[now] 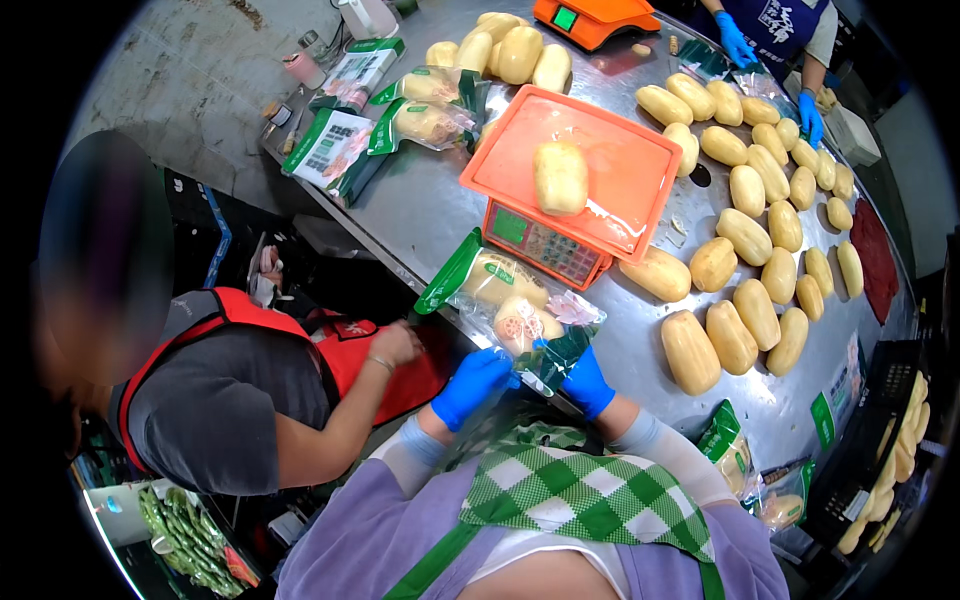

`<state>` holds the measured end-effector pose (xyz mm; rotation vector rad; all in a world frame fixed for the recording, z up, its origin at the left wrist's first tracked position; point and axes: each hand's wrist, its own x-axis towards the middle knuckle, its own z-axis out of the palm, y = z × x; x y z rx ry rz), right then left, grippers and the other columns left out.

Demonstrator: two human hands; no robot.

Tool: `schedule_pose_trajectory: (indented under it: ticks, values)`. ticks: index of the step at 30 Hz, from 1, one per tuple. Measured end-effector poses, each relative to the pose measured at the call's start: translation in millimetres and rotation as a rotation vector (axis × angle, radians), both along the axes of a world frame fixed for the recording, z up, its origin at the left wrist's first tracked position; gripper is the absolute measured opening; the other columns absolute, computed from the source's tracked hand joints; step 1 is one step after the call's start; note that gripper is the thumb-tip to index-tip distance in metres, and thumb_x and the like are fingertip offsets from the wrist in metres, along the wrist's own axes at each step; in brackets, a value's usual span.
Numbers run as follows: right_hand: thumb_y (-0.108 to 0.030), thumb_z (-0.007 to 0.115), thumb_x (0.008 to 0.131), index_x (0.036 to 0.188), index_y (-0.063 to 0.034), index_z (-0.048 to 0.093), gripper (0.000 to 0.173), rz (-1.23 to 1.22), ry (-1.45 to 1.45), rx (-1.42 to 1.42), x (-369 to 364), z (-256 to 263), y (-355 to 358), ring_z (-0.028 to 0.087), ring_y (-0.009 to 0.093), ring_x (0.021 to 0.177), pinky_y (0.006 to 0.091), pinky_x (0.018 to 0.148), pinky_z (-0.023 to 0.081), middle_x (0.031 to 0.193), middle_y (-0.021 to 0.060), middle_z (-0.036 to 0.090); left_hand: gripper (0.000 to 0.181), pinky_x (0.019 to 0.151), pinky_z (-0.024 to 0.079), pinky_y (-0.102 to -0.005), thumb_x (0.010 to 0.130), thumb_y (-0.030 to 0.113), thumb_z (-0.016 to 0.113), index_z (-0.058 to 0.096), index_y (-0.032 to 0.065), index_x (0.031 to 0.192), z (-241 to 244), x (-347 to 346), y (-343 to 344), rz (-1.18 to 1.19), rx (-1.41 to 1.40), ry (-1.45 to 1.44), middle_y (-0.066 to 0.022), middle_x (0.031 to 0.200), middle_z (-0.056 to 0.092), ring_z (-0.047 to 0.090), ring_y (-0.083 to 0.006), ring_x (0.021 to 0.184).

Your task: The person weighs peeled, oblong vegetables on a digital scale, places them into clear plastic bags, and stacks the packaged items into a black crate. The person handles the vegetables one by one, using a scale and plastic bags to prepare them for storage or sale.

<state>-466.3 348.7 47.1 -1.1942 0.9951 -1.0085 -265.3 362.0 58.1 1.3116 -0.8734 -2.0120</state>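
Observation:
A printed plastic bag with a green end [448, 279] holds pale, peeled lotus root segments [504, 280] and lies at the steel table's near edge. My left hand [474, 384], in a blue glove, grips the corner of the bag nearest me. On the other side of that same end, my right hand [589, 384], also gloved in blue, holds the dark green printed film. Some fingertips are hidden behind the film. Just beyond the bag stands an orange digital scale [551, 251], with one lotus root segment [561, 178] on its pan.
Many loose lotus root segments [780, 225] cover the table's right side. Filled bags [431, 120] and stacked printed packaging [334, 150] lie at the far left. Close on my left is a person in a red apron [390, 367]. Another person's gloved hand [810, 116] is across the table. A black crate [874, 420] stands right.

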Motion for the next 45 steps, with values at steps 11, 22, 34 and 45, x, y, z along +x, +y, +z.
schedule_pose_trajectory:
  ticks: [11,22,34,45]
  values:
    - [-0.017,0.067,0.081,0.120,-0.0017,0.054,0.044,0.131,0.141,-0.147,-5,-45,-24,0.050,0.023,0.107,0.0369,0.095,0.040,0.114,0.0137,0.056,0.028,0.069,0.048,-0.0225,0.092,0.020,0.050,0.056,0.0039,0.114,15,-29,6,0.057,0.165,0.058,-0.0023,0.090,0.061,0.057,-0.0091,0.075]
    - [-0.016,0.065,0.085,0.129,-0.0001,0.045,0.051,0.050,0.215,-0.105,-5,-52,3,0.044,0.030,0.119,0.0407,0.100,0.036,0.132,0.0180,0.044,0.027,0.077,0.049,-0.0266,0.091,0.016,0.052,0.059,0.0015,0.113,-43,-8,2,-0.136,0.113,0.087,-0.0064,0.096,0.064,0.062,-0.0136,0.085]
    - [-0.033,0.064,0.080,0.132,-0.0037,0.045,0.063,0.195,0.561,-0.380,-9,-78,-49,0.048,0.035,0.117,0.0439,0.101,0.035,0.129,0.0206,0.050,0.025,0.068,0.051,-0.0246,0.091,0.018,0.052,0.059,0.0015,0.108,-33,-12,-15,-0.102,0.228,0.053,-0.0077,0.089,0.066,0.064,-0.0147,0.074]
    - [-0.045,0.060,0.080,0.126,-0.0065,0.052,0.060,0.281,0.685,-0.353,-2,-76,-51,0.046,0.033,0.120,0.0425,0.105,0.032,0.130,0.0165,0.050,0.021,0.066,0.047,-0.0243,0.089,0.020,0.059,0.063,0.0020,0.098,31,6,-53,-0.330,-0.165,-0.251,-0.0048,0.080,0.063,0.058,-0.0101,0.070]
